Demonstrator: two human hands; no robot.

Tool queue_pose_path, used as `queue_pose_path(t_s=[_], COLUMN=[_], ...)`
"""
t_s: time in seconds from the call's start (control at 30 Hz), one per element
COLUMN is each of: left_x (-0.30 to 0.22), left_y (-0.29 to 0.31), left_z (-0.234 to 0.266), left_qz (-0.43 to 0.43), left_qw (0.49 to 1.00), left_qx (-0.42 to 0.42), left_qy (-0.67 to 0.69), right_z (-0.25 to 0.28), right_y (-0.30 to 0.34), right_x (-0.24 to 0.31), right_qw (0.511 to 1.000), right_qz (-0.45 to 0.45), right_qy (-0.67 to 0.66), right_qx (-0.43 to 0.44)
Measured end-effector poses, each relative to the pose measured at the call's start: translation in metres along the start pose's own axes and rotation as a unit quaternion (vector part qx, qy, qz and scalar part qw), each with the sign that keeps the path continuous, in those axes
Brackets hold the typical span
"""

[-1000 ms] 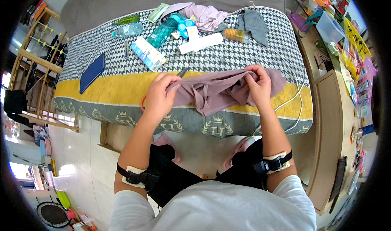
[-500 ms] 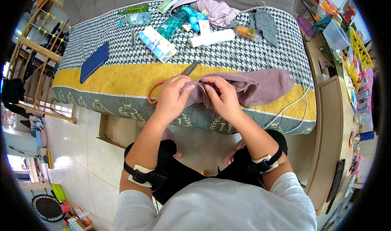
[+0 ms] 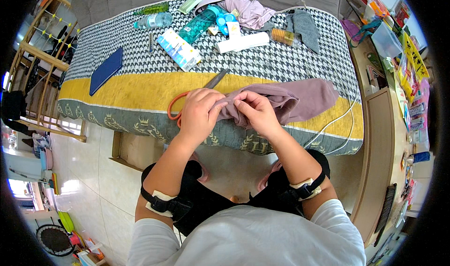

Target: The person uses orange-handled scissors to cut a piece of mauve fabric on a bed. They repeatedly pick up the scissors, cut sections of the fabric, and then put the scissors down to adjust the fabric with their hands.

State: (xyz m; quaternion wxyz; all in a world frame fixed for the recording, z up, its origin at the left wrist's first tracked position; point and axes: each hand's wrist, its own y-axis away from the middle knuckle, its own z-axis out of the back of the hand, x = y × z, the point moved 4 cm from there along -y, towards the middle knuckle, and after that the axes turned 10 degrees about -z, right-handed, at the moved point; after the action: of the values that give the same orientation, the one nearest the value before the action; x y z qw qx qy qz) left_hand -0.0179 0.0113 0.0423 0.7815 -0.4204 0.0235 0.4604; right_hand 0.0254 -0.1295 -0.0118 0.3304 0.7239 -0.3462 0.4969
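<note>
A mauve cloth garment (image 3: 311, 97) lies bunched along the front of the bed, its bulk stretching to the right. My left hand (image 3: 200, 110) pinches its left end between thumb and fingers. Close beside it, my right hand (image 3: 255, 111) grips the same fabric, thumb and fingertips pressed together. The two sets of fingertips nearly meet. Scissors (image 3: 216, 78) with orange handles lie by my left hand, the dark blades pointing away to the upper right; that hand covers part of the handles.
Farther back on the bed are a blue notebook (image 3: 106, 72), a white-and-blue packet (image 3: 178, 50), a teal bottle (image 3: 200, 24), a clear bottle (image 3: 153, 20), a white roll (image 3: 243, 43) and a grey cloth (image 3: 304, 30). A white cable (image 3: 338, 119) hangs over the right front edge. A wooden cabinet (image 3: 375, 158) stands at right.
My fingertips have shifted slightly along the cloth, and my right fingers have closed more tightly into a pinch. The garment's bulk stays in place.
</note>
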Motion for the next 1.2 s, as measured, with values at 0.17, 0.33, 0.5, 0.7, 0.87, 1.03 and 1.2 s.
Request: queue_pose_path(t_s=[0.17,0.33,0.5,0.7,0.87,1.03,1.2], left_x=[-0.003,-0.003,-0.006,-0.008,-0.013,-0.025,-0.016], left_y=[-0.002,0.001,0.0,-0.002,-0.005,-0.01,-0.004], left_z=[-0.001,0.0,0.003,0.008,0.008,0.004,-0.002], left_qz=[-0.024,-0.033,-0.04,-0.02,-0.015,-0.033,-0.012], left_qw=[1.0,0.998,0.998,0.996,0.998,0.998,0.998], left_qx=[-0.015,-0.05,-0.052,-0.079,-0.053,-0.057,-0.054], left_qy=[-0.008,-0.001,0.0,-0.037,-0.019,0.02,0.042], right_z=[0.004,0.005,0.005,0.003,0.004,0.0,-0.002], right_y=[0.003,0.008,0.009,0.011,0.01,0.012,0.011], right_x=[-0.001,0.0,0.002,0.006,0.006,0.0,-0.002], right_qw=[0.999,0.981,0.957,0.955,0.966,0.987,0.988], right_qz=[-0.024,-0.132,-0.163,-0.13,-0.097,-0.097,-0.079], right_qy=[-0.044,-0.138,-0.24,-0.267,-0.237,-0.124,-0.13], right_qx=[0.0,0.02,-0.004,-0.015,-0.027,-0.035,-0.016])
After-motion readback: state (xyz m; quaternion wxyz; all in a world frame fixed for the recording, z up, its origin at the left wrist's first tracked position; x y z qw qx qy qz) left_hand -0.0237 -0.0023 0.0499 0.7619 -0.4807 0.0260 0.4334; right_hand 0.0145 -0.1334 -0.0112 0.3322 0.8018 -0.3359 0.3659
